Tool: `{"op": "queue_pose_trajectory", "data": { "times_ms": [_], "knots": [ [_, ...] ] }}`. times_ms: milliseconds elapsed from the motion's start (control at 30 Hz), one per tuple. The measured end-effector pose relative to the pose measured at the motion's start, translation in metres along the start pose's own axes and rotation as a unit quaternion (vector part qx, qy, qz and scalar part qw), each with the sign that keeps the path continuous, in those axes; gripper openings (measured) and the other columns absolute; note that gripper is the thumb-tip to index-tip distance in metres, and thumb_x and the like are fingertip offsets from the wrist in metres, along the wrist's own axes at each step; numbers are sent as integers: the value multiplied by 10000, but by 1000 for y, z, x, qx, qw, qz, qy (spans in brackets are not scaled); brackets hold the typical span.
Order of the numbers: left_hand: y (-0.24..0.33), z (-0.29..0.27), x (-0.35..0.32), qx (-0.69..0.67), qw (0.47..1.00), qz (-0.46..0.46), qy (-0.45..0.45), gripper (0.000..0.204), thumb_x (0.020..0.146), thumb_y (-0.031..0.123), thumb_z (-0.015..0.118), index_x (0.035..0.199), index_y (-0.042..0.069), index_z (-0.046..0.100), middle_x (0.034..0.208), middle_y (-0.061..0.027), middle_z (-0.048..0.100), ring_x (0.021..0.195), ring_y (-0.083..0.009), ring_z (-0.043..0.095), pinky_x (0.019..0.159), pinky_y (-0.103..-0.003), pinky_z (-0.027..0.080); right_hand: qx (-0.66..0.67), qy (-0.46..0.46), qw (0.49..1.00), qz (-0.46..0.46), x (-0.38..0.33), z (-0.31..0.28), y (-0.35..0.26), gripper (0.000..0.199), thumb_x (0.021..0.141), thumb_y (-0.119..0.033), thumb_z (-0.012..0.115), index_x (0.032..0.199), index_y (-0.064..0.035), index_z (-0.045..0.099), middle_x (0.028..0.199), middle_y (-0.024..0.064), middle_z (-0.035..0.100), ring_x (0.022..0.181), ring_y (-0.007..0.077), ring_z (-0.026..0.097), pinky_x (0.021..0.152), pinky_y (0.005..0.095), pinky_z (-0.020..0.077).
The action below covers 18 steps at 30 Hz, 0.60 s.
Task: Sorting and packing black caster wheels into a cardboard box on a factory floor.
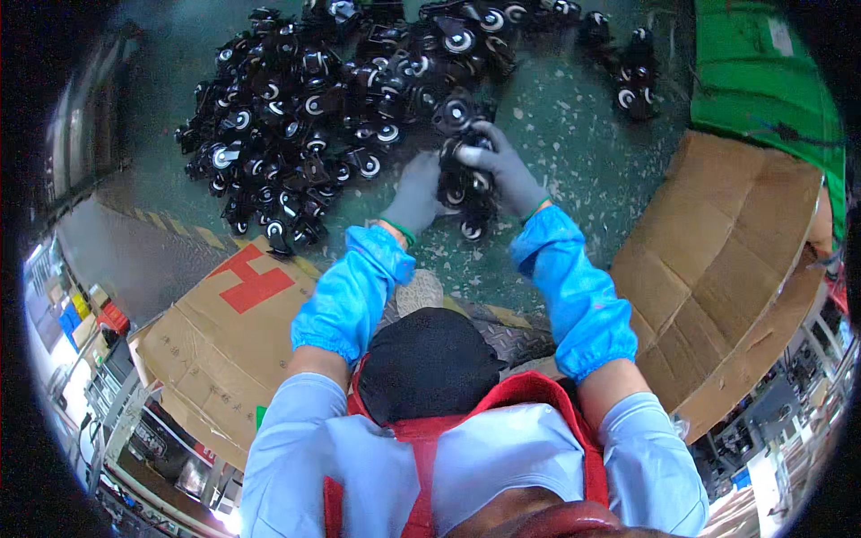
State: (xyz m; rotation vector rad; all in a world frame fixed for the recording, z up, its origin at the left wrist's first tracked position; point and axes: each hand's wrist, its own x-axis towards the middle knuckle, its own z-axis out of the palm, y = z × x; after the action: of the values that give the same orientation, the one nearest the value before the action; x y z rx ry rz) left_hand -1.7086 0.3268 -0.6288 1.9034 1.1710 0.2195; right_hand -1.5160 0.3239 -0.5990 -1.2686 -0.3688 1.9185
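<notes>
Green floor (565, 134) underlies casters (455, 184) between left grip (415, 195) and right grip (511, 172).

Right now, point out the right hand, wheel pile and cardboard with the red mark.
Right hand (509, 175), head view: back of glove.
Wheel pile (313, 105), head view: a wheel near its middle.
Cardboard (229, 345), head view: plain middle.

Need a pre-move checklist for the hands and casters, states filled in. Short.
1. Gloves on: ok, grey ones on the left hand and right hand.
2. Blue sleeves on both forearms: ok.
3. Casters between the hands separated: not ok, several bunch together.
4. Grip firm: cannot tell, the fingers are partly hidden and blurred.
5. Caster pile in order: not ok, loose and jumbled on the green floor.
6. Left cardboard and right cardboard clear of the hands: ok, both stand apart from them.
</notes>
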Motion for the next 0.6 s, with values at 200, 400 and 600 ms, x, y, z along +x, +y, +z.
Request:
{"op": "queue_pose_trajectory", "data": {
  "times_ms": [200,400,600],
  "knots": [
    [56,46,-42,-94,995,39,14,596,752,41,769,1291,35,513,1123,-137,612,1045,-325,616,915,-410,518,26,76,995,-64,-88,-37,37,612,806,-200,733,1357,-111,479,1235,72,552,1146,212,546,997,353,444],
    [267,-21,13,-506,857,-18,-96,339,934,269,624,1149,9,597,1050,-77,624,896,-147,615,771,-282,527,-79,205,921,-321,-255,-12,-111,587,706,-178,793,1224,-91,529,1101,31,589,1013,161,567,877,312,486],
    [466,5,52,-520,787,260,-207,359,887,347,646,1002,8,679,854,-85,668,770,-187,638,691,-331,525,-152,437,653,-600,-405,-7,-175,385,976,-182,483,1305,4,561,1234,142,637,1157,231,609,1030,377,471]
  ]
}}
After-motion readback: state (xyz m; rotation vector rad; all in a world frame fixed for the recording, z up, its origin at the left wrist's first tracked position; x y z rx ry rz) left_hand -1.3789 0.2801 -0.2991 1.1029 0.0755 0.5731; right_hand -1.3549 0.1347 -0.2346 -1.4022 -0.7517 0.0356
